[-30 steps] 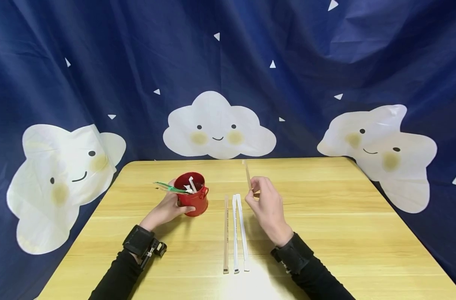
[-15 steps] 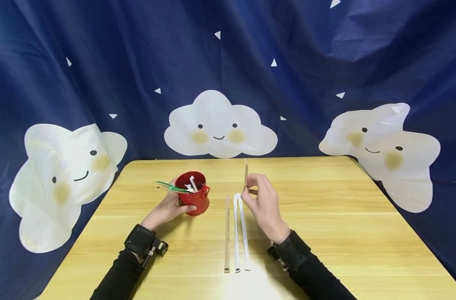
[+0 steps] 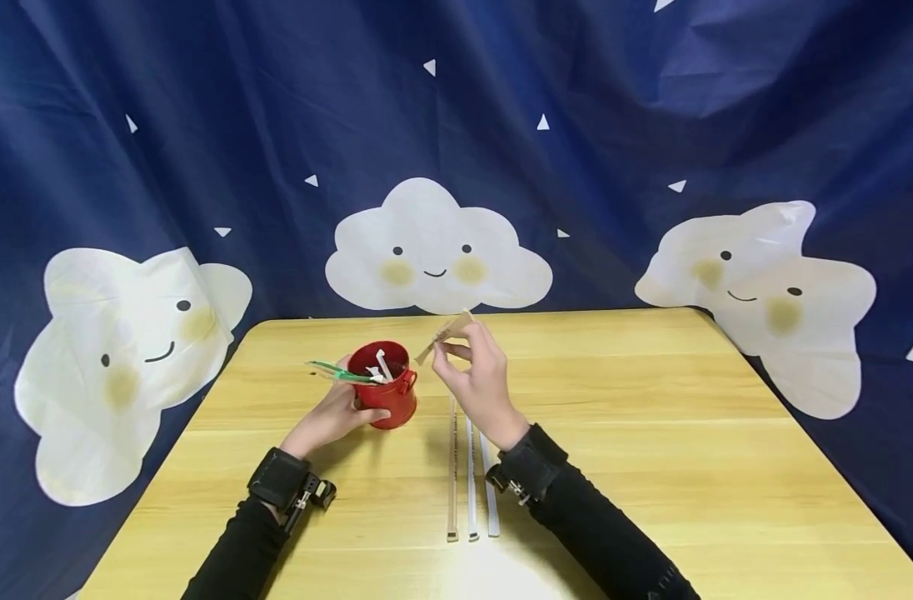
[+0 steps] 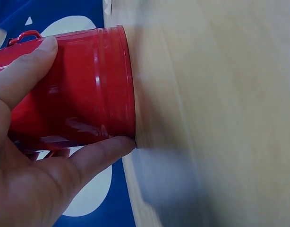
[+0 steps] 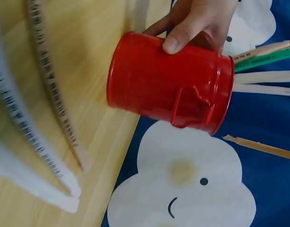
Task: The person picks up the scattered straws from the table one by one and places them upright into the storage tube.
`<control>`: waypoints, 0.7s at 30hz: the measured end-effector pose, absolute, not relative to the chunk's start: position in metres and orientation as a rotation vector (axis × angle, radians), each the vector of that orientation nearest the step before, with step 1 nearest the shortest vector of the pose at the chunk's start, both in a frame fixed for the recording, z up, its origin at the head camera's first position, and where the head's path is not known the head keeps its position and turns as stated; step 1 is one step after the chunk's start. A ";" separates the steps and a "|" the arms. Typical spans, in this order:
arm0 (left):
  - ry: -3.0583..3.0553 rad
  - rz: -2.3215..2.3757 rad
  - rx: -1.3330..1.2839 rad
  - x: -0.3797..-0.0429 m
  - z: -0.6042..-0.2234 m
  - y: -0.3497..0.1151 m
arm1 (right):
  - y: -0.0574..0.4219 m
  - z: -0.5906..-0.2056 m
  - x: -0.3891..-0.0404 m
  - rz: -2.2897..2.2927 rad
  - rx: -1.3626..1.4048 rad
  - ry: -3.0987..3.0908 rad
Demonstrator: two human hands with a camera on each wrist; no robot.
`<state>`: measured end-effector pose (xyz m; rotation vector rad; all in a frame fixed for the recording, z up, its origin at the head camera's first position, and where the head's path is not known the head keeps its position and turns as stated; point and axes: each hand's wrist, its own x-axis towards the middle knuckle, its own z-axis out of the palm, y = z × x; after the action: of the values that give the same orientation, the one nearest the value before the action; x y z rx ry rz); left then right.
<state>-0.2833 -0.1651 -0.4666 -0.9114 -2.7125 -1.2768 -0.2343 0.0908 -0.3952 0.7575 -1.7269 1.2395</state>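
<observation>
My left hand grips a small red metal bucket from its left side, thumb across the front. In the left wrist view the left hand's fingers curl round the bucket's wall. Paper-wrapped straws stick out of it, a green one leaning over the left rim and a white one upright. Just right of the rim, my right hand pinches a brown paper-wrapped straw, tilted with its lower end toward the bucket. In the right wrist view this brown straw is apart from the bucket.
On the wooden table lie a brown wrapped straw and two white wrapped straws, one beside the other, partly under the right hand and wrist. A blue curtain with white clouds hangs behind the table.
My right hand has moved left and slightly up with the brown straw, which has tilted from nearly upright toward the bucket. The left hand and bucket have stayed in place.
</observation>
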 end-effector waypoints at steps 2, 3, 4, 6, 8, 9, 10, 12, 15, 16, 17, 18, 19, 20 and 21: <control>-2.713 -1.277 -0.912 -0.283 -0.466 -0.165 | 0.084 -0.393 -0.238 1.246 0.788 -1.731; -2.715 -1.275 -0.913 -0.283 -0.466 -0.165 | 0.081 -0.393 -0.240 1.251 0.800 -1.736; -2.716 -1.276 -0.913 -0.283 -0.466 -0.164 | 0.078 -0.393 -0.243 1.256 0.812 -1.738; -2.721 -1.279 -0.910 -0.283 -0.465 -0.164 | 0.073 -0.394 -0.247 1.266 0.829 -1.744; -2.729 -1.283 -0.905 -0.283 -0.466 -0.164 | 0.069 -0.396 -0.252 1.291 0.849 -1.747; -2.733 -1.285 -0.902 -0.283 -0.466 -0.164 | 0.067 -0.397 -0.254 1.303 0.860 -1.751; -2.736 -1.288 -0.901 -0.283 -0.466 -0.164 | 0.066 -0.399 -0.256 1.315 0.872 -1.759; -2.740 -1.290 -0.905 -0.284 -0.466 -0.163 | 0.064 -0.401 -0.258 1.333 0.896 -1.785; -2.734 -1.286 -0.921 -0.284 -0.467 -0.163 | 0.062 -0.406 -0.259 1.339 0.921 -1.844; -2.730 -1.283 -0.928 -0.284 -0.467 -0.163 | 0.061 -0.407 -0.260 1.337 0.926 -1.863; -2.726 -1.275 -0.934 -0.285 -0.466 -0.163 | 0.060 -0.408 -0.260 1.336 0.927 -1.881; -2.721 -1.269 -0.938 -0.285 -0.466 -0.163 | 0.058 -0.410 -0.261 1.331 0.924 -1.898; -2.717 -1.266 -0.940 -0.285 -0.466 -0.163 | 0.056 -0.410 -0.262 1.323 0.920 -1.918; -2.713 -1.265 -0.941 -0.285 -0.466 -0.164 | 0.054 -0.411 -0.263 1.314 0.917 -1.939; -2.712 -1.261 -0.942 -0.285 -0.465 -0.165 | 0.051 -0.412 -0.264 1.303 0.910 -1.958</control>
<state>-0.2849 -0.1649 -0.4653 -0.9415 -2.7119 -1.2606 -0.2644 0.0513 -0.4116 0.9103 -1.9580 1.3029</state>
